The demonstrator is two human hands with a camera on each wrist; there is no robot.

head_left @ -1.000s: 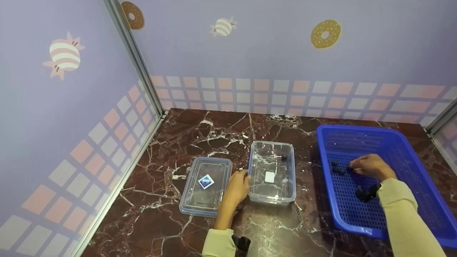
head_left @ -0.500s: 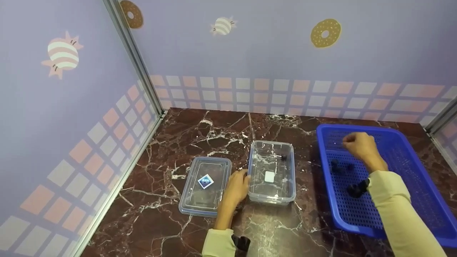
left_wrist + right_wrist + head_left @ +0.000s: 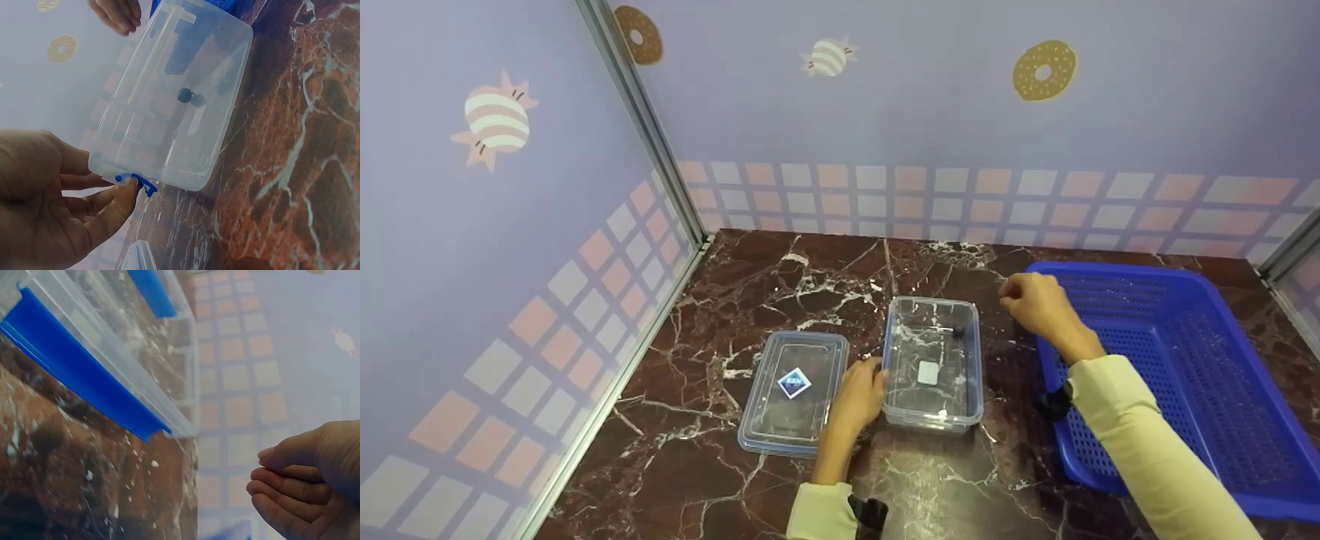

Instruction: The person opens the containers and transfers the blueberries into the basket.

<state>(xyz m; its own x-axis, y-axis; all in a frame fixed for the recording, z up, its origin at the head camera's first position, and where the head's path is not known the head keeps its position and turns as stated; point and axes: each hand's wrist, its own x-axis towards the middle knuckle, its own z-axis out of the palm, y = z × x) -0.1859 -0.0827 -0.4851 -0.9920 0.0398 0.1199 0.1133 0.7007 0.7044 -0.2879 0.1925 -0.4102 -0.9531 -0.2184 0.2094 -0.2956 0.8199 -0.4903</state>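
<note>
R hand (image 3: 1030,302) moved from blue basket (image 3: 1222,360) toward clear box (image 3: 932,363), fingers curled, contents unclear, L hand (image 3: 859,394) fingers relaxed touching box

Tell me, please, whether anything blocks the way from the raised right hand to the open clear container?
Nothing visible does. The right hand hangs just right of the clear container, whose top is open. Its lid lies on the table, and the left hand touches the container's left side.

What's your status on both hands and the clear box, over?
Left hand rests against clear box left side. Right hand curled, between blue basket and box; contents hidden. Dark berries in box. Lid beside it, nothing blocking.
</note>
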